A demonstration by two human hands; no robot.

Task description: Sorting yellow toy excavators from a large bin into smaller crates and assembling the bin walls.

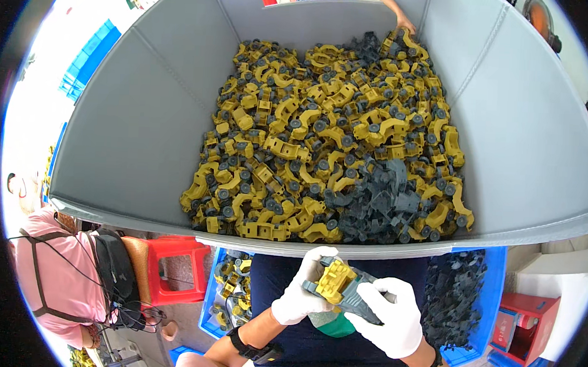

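My left hand [300,292], in a white glove, grips a yellow toy vehicle body [334,280] from the left. My right hand [392,316], also gloved, holds a dark grey plastic part [354,303] pressed against the yellow body from below and the right. Both hands are together over my lap, just below the near rim of a large grey bin [145,137]. The bin holds a heap of yellow toy vehicles [308,151] with grey wheels and a cluster of loose dark grey parts [378,200].
A blue crate [481,336] of dark grey parts sits at my right, another blue crate [211,311] with yellow pieces at my left. A person in pink [60,272] sits to the left by a red stool [175,270]. Another person's hand [405,22] rests on the bin's far rim.
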